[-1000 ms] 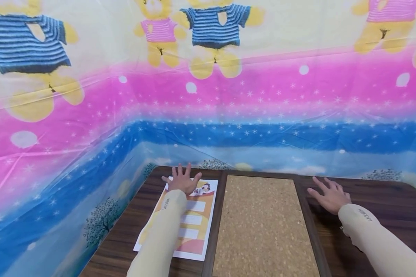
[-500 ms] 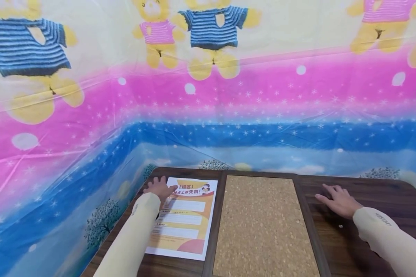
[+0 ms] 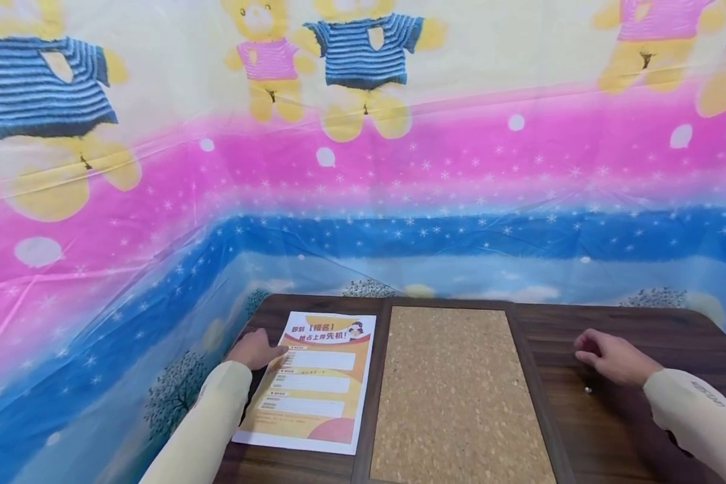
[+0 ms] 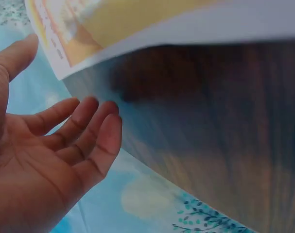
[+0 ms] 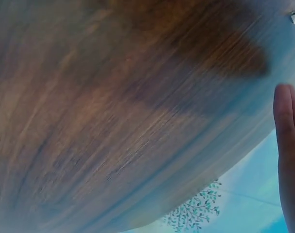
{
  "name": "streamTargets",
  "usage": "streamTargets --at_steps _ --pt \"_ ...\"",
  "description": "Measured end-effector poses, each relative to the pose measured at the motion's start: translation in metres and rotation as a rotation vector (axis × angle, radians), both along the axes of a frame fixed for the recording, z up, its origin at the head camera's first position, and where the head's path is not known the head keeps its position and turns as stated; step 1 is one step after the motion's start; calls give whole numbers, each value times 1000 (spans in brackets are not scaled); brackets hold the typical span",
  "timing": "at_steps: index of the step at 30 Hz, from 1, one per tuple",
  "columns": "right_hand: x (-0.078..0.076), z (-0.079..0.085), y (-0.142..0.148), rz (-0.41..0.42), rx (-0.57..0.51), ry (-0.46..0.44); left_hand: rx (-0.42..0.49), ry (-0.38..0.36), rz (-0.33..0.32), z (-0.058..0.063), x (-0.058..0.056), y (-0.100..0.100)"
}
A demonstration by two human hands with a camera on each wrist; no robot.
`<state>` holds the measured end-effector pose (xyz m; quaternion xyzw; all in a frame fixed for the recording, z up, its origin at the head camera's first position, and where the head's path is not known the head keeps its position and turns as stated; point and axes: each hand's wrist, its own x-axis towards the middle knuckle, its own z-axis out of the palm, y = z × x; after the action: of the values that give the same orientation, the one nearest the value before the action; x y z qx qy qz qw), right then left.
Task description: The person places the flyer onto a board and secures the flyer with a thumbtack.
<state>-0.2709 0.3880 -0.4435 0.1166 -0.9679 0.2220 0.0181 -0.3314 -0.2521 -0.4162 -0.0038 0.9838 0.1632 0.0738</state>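
Observation:
A printed flyer in orange, yellow and white lies on the left part of the dark wooden table. My left hand is at the flyer's left side, its thumb reaching to the paper's edge; whether it touches cannot be told. In the left wrist view the fingers are loosely bent, with nothing in them. My right hand hovers over the table's right part, fingers and thumb bent toward each other around a gap, no object visible between them. Close below it is a small shiny piece, too small to identify.
A cork panel is set in the middle of the table, framed by dark wood strips. A curtain printed with bears and snowflakes hangs right behind and to the left of the table.
My left hand has slid off the flyer's top to the left and toward me, uncovering its heading. My right hand has moved right and slightly nearer, its spread fingers now bent.

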Motion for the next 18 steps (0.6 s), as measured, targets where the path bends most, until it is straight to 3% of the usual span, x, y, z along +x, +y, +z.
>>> streamTargets --at_steps 9,14,18 --pt "16 4 2 111 -94 -197 -33 -42 29 -2 10 1" --pt "19 3 2 146 -93 -228 -42 -33 26 -4 11 4" --pt "20 -2 3 128 -76 -217 -43 -19 21 -7 10 7"
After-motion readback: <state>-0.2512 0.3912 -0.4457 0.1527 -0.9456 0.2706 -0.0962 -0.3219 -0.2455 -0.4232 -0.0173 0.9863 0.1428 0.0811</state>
